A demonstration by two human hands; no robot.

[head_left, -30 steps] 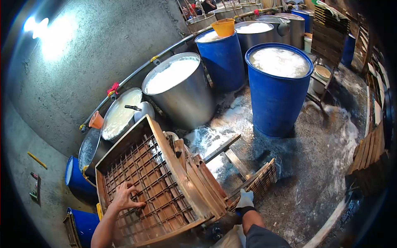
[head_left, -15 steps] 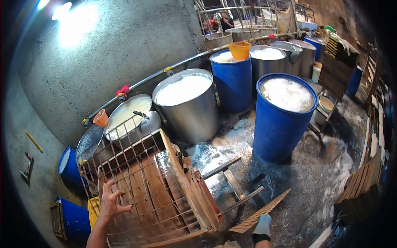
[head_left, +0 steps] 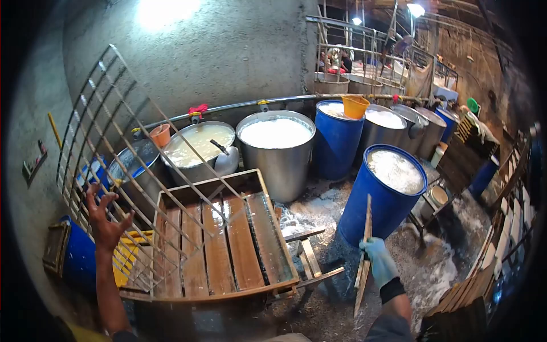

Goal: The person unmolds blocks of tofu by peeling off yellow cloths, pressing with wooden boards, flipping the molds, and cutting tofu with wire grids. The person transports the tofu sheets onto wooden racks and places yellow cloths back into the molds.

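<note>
My left hand (head_left: 106, 221) is raised at the left with fingers spread and slightly bent, against or just in front of a metal grid (head_left: 128, 122); contact is unclear. The grid stands tilted up over the left side of a wooden tray (head_left: 280, 236) with wet brown slats. My right hand (head_left: 380, 263), in a pale blue glove, is closed on a thin wooden slatted panel (head_left: 362, 279), seen nearly edge-on, right of the tray and in front of a blue barrel (head_left: 376, 199).
Metal vats (head_left: 279, 165) and another blue barrel (head_left: 336, 142) line the wall, with a yellow bucket (head_left: 355, 106) on top. A wooden stand (head_left: 310, 259) is beside the tray. Boards (head_left: 461, 285) lie at the right. People (head_left: 341, 61) are in the background.
The grid has swung up and left off the tray, with my left hand rising beside it. My right hand has lifted the panel and turned it upright. The view has shifted.
</note>
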